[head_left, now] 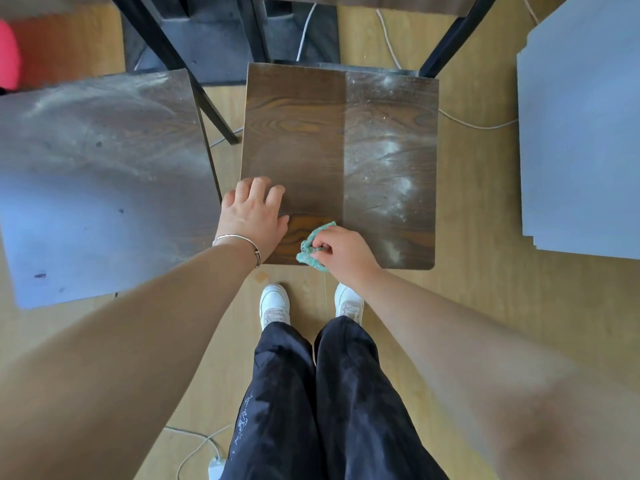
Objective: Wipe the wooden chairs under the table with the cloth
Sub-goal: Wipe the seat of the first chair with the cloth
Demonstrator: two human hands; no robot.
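Observation:
A square wooden chair seat (311, 133) stands right in front of me. Its left half is dark and clean, its right half is covered in whitish dust. My right hand (341, 251) is shut on a crumpled green cloth (313, 245) at the seat's near edge, about at the line between the clean and dusty halves. My left hand (252, 213) rests flat on the seat's near left corner, fingers apart, a thin bracelet on the wrist. A second dusty wooden seat (100, 174) stands to the left.
Black metal legs (166, 50) of the table or chairs rise behind the seats. White cables (478, 124) trail over the wooden floor. A pale grey board (581, 133) lies at the right. My white shoes (275, 303) stand just before the seat. Something red (8, 57) shows at far left.

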